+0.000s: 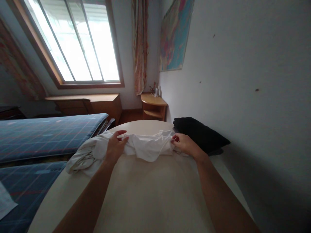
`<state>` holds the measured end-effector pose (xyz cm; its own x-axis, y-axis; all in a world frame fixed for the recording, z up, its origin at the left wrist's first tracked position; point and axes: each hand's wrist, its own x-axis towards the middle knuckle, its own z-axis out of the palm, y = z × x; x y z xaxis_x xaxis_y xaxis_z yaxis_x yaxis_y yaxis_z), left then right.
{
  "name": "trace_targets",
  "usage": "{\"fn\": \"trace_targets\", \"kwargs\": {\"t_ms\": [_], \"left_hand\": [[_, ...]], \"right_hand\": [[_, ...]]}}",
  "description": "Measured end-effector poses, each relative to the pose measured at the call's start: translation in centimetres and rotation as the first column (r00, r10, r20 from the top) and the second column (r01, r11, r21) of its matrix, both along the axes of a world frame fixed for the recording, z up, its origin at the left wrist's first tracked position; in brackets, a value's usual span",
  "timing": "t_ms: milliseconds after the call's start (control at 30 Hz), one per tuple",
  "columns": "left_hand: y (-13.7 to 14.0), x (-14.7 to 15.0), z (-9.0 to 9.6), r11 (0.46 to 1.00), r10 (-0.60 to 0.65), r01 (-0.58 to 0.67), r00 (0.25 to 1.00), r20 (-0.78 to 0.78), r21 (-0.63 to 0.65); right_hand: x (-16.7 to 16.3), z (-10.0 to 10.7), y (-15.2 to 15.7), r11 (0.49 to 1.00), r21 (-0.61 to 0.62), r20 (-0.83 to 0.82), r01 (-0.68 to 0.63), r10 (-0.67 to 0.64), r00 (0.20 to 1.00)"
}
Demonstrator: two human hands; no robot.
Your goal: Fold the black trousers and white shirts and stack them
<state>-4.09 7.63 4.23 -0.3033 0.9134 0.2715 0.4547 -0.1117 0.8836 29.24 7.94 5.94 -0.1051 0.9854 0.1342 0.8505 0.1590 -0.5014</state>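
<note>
A crumpled white cloth (pixel 148 150) lies across the far half of a pale round-edged table (pixel 150 194), with one flap hanging toward me. The cloth's exact kind cannot be made out from its folds. At its left part, my left hand (pixel 116 145) has thumb and forefinger around a fold, a small gap showing behind the fingertips. My right hand (pixel 186 145) pinches the right end between thumb and fingers. More of the white fabric is bunched to the left of my left hand. Just beyond my right hand sits a folded black cloth (pixel 200 132).
Blue plaid mattresses (pixel 48 132) are close on the left, with a white piece (pixel 6 200) on the nearer one. The wall (pixel 255 129) runs along the right. A corner shelf (pixel 154 100) and a desk (pixel 102 98) stand beyond, under a bright window (pixel 80 48).
</note>
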Motion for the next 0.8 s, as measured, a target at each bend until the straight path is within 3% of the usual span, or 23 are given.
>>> {"fn": "trace_targets", "kwargs": {"t_ms": [67, 167, 267, 467, 533, 667, 800], "left_hand": [[0.2, -0.6, -0.3, 0.998, -0.024, 0.025, 1.000, 0.007, -0.055], [0.6, -0.5, -1.5, 0.982, -0.144, 0.142, 0.989, -0.014, -0.123], [0.7, 0.1, -2.6, 0.959, -0.248, 0.238, 0.967, -0.054, -0.155], [-0.3, 0.2, -3.7, 0.921, -0.389, 0.361, 0.844, -0.369, -0.145], [-0.8, 0.1, -3.7, 0.914, -0.405, 0.348, 0.783, -0.472, -0.207], [-1.5, 0.3, -3.4, 0.923, -0.380, 0.209, 0.634, -0.673, -0.324], [-2.0, 0.6, -2.8, 0.940, -0.329, 0.132, 0.607, -0.724, -0.316]], "right_hand": [[0.2, 0.4, 0.3, 0.988, 0.101, -0.136, 0.114, -0.100, 0.986], [0.2, -0.1, 0.9, 0.980, 0.096, -0.310, 0.172, -0.135, 0.941], [-0.3, -1.3, 1.2, 0.994, 0.050, -0.322, 0.099, -0.078, 0.944], [-1.2, -3.4, 1.1, 0.975, 0.011, -0.075, -0.220, 0.221, 0.973], [-1.7, -3.9, 1.0, 0.975, 0.044, 0.007, -0.216, 0.216, 0.976], [-3.0, -4.4, 0.9, 0.992, 0.070, 0.085, -0.103, 0.097, 0.992], [-3.4, -4.0, 0.9, 0.995, 0.092, 0.040, 0.028, -0.032, 0.999]]}}
